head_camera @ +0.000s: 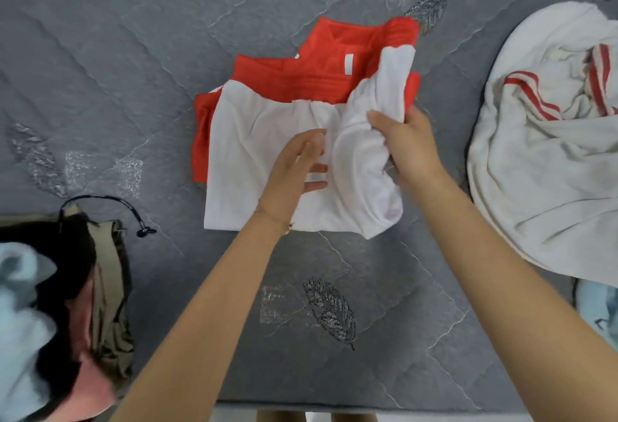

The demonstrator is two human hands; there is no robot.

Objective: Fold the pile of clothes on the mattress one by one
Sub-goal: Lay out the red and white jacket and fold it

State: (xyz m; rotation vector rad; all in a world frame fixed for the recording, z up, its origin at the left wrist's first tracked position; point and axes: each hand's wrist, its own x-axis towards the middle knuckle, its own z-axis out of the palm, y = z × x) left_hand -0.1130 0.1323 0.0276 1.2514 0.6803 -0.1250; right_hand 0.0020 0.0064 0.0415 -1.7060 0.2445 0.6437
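Note:
A red and white garment point(247, 140) lies in the middle of the grey quilted mattress point(133, 53), its red part toward the far side and its white part toward me. My right hand point(406, 144) grips a bunched white flap of it and holds that flap lifted over the garment's right side. My left hand point(294, 170) rests flat on the white cloth, fingers stretched to the right under the lifted flap.
A crumpled white cloth with red stripes point(548, 140) lies at the right. A heap of clothes point(67, 304) in black, khaki, pale blue and pink sits at the lower left. A pale blue item point(598, 308) shows at the right edge. The mattress's near edge point(334, 410) runs along the bottom.

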